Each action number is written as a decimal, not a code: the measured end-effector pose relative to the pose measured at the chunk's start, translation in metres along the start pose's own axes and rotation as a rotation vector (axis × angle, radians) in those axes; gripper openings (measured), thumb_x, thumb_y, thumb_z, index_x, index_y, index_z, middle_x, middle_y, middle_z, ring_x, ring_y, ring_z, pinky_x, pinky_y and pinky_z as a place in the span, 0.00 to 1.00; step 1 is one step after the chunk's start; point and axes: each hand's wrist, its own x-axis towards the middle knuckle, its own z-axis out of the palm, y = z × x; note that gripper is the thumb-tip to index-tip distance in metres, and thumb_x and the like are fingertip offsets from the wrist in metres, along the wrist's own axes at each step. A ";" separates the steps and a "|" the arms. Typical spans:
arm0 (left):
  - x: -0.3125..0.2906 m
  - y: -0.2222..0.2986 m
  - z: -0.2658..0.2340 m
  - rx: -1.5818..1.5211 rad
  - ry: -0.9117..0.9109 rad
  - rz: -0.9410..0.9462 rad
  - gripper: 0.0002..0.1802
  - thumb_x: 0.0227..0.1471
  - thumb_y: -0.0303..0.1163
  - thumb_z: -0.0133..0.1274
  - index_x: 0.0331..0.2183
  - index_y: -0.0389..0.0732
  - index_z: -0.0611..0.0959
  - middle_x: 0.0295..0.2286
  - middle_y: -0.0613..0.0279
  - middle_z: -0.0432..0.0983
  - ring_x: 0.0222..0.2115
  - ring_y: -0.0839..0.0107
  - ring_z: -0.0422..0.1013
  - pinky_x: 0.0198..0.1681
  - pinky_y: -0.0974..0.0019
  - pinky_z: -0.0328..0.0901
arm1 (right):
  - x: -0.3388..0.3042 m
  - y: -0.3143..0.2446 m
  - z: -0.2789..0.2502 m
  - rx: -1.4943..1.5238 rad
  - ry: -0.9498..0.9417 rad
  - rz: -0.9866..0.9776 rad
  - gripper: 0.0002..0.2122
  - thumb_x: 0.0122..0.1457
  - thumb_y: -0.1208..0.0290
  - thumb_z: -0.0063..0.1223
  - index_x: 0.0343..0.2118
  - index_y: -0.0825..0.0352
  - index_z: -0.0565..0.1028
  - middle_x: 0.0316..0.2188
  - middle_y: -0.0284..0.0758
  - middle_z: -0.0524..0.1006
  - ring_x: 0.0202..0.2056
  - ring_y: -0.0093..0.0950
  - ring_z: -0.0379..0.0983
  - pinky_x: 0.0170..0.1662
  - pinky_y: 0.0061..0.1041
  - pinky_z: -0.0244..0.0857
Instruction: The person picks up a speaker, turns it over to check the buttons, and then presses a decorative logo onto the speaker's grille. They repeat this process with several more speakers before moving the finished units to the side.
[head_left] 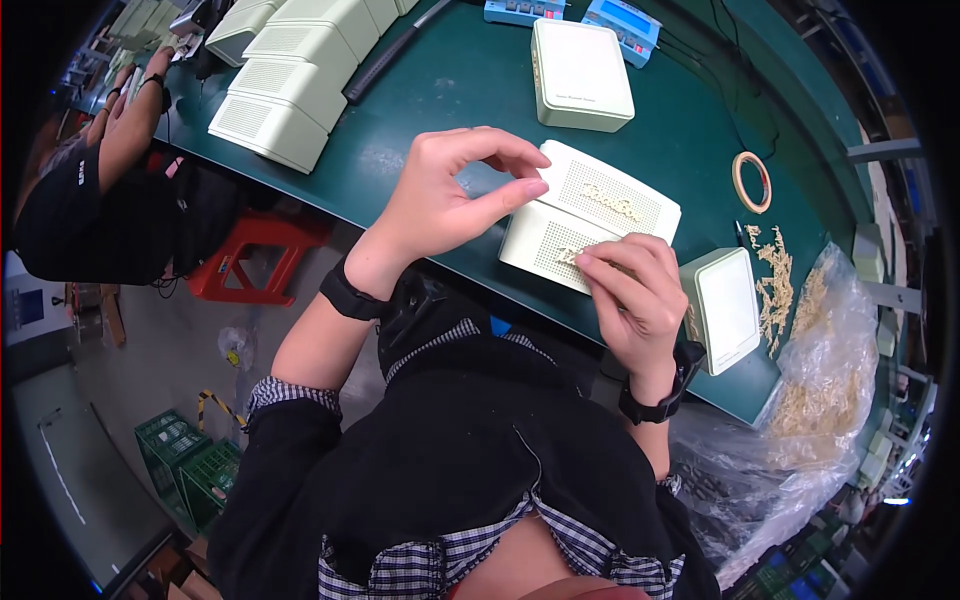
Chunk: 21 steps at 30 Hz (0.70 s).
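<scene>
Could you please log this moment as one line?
left hand: open, at far cream perforated plastic box | right hand: at small cream script-shaped piece on near cream perforated plastic box

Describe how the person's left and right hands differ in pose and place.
The left hand curves with thumb and fingers apart; the right hand has its fingers bunched closer together. The left hand is by the left end of the farther perforated panel, while the right hand is over the nearer perforated panel, its fingers at a small cream piece. Both are bare, with dark wristbands.
</scene>
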 end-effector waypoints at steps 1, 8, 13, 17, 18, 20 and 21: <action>0.000 -0.001 0.000 0.002 -0.004 0.010 0.09 0.47 0.22 0.60 0.34 0.33 0.84 0.29 0.57 0.81 0.31 0.72 0.77 0.38 0.71 0.69 | 0.000 0.000 0.000 -0.023 -0.010 -0.001 0.11 0.43 0.85 0.63 0.31 0.67 0.82 0.30 0.34 0.79 0.34 0.33 0.72 0.35 0.25 0.67; 0.001 -0.007 0.007 -0.023 0.024 0.007 0.08 0.47 0.26 0.62 0.33 0.36 0.85 0.28 0.58 0.82 0.28 0.72 0.78 0.37 0.71 0.70 | 0.000 -0.001 0.002 -0.039 -0.010 0.024 0.11 0.43 0.85 0.62 0.31 0.66 0.82 0.31 0.33 0.79 0.34 0.32 0.71 0.35 0.26 0.67; 0.001 -0.004 0.010 -0.048 -0.029 -0.063 0.10 0.46 0.29 0.64 0.32 0.36 0.85 0.30 0.60 0.81 0.33 0.71 0.77 0.39 0.68 0.70 | -0.003 -0.001 0.002 -0.010 -0.029 0.057 0.12 0.43 0.86 0.62 0.32 0.66 0.82 0.30 0.33 0.78 0.32 0.31 0.71 0.33 0.24 0.66; -0.006 -0.004 0.020 0.161 -0.112 0.037 0.24 0.43 0.32 0.66 0.44 0.36 0.80 0.45 0.51 0.74 0.50 0.62 0.69 0.54 0.60 0.62 | -0.003 -0.003 -0.004 0.031 -0.122 0.114 0.11 0.43 0.82 0.63 0.33 0.65 0.82 0.33 0.33 0.76 0.37 0.33 0.70 0.41 0.29 0.65; -0.009 -0.004 0.025 0.160 -0.115 0.036 0.24 0.43 0.32 0.66 0.44 0.36 0.80 0.45 0.51 0.74 0.50 0.62 0.69 0.54 0.60 0.62 | -0.002 -0.004 -0.008 0.032 -0.122 0.116 0.11 0.43 0.82 0.63 0.33 0.65 0.82 0.33 0.33 0.76 0.37 0.33 0.70 0.41 0.29 0.65; -0.019 -0.007 0.039 0.166 -0.029 -0.150 0.38 0.39 0.37 0.68 0.52 0.39 0.70 0.53 0.44 0.61 0.57 0.54 0.56 0.58 0.55 0.55 | 0.003 -0.006 -0.017 -0.094 -0.181 0.095 0.11 0.44 0.78 0.64 0.34 0.64 0.83 0.37 0.34 0.75 0.42 0.36 0.67 0.48 0.35 0.60; -0.022 -0.010 0.042 0.170 0.014 -0.243 0.46 0.38 0.39 0.70 0.56 0.41 0.66 0.56 0.41 0.55 0.60 0.50 0.50 0.61 0.52 0.51 | 0.004 -0.006 -0.019 -0.156 -0.211 0.084 0.12 0.44 0.76 0.64 0.35 0.63 0.83 0.39 0.35 0.74 0.44 0.37 0.66 0.51 0.38 0.57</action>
